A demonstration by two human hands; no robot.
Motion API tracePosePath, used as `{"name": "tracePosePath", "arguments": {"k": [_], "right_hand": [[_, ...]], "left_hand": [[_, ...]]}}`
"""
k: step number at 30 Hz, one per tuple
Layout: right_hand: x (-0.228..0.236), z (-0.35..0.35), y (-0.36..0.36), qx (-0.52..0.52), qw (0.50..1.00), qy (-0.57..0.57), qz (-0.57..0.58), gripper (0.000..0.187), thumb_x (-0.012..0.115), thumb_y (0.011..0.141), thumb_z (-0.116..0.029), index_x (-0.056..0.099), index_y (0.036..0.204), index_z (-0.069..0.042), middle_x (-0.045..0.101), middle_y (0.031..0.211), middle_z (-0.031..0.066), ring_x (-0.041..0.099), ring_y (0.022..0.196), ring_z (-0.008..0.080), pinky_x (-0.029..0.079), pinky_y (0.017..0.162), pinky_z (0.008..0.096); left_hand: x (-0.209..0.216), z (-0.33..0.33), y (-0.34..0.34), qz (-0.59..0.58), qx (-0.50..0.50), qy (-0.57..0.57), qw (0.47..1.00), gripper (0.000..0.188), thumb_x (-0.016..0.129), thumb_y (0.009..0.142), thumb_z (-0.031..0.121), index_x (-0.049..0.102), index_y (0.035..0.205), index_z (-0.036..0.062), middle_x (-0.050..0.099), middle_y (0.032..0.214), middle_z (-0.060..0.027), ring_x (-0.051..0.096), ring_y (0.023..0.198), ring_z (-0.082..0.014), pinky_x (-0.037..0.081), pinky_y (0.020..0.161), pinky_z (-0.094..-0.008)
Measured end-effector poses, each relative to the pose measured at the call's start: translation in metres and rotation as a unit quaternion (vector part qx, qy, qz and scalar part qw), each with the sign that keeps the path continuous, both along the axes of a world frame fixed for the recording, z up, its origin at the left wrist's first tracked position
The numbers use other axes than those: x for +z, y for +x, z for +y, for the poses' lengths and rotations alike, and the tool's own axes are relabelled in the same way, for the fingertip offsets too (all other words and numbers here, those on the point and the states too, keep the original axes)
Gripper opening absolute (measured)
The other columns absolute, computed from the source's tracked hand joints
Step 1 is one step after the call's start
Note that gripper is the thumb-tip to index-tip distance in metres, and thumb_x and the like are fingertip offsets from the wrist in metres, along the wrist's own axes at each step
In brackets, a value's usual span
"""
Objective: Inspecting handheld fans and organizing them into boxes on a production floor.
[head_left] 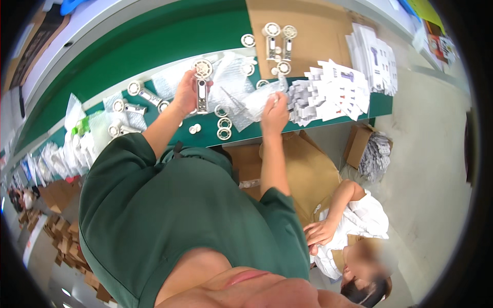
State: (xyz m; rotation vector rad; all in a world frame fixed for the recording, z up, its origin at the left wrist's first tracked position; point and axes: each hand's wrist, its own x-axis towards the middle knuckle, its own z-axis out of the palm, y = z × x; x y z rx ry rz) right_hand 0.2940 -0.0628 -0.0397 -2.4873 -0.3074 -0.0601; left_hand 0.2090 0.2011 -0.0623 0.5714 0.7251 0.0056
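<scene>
My left hand (186,93) is closed on a cream handheld fan (202,93), held upright over the green table. Its round spoked head is at the top, and a shiny panel runs down the handle. On the right, my right hand (275,110) grips a clear bubble-wrap bag (261,102); whether something lies inside cannot be made out. Between the hands, more bubble-wrap bags (226,77) are spread out. Cream rings (224,122) lie in front of them near the table's edge, with small white round pieces (195,129) to their left.
More fans (150,96) lie at left. Two fans (271,42) rest on a cardboard sheet (318,31) at the back. Stacked white printed boxes (336,92) stand at right. A seated co-worker (354,215) is close by on my right, beside an open carton (358,146).
</scene>
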Motion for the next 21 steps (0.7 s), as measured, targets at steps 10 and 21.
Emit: {"name": "tracePosePath", "arguments": {"k": [10,21], "right_hand": [[-0.074,0.009,0.018,0.140,0.965,-0.216,-0.055,0.054,0.062,0.091,-0.035,0.053,0.135,-0.005,0.050,0.139,0.0253,0.044,0.131,0.0410,0.032,0.110,0.0538],[-0.066,0.126,-0.197,0.306,0.942,-0.125,0.063,0.046,0.077,0.078,-0.019,0.059,0.118,-0.007,0.056,0.104,0.0167,0.060,0.095,0.0372,0.051,0.081,0.0449]], "left_hand": [[0.075,0.069,-0.152,0.057,0.052,0.071,0.994,0.051,0.035,0.101,0.043,0.052,0.131,0.0056,0.066,0.121,-0.0127,0.068,0.083,-0.0171,0.056,0.067,-0.0282],[0.070,0.070,-0.307,0.017,0.140,0.074,0.987,0.048,0.045,0.100,0.037,0.049,0.131,0.0007,0.063,0.126,-0.0152,0.063,0.077,-0.0144,0.055,0.064,-0.0263]]}}
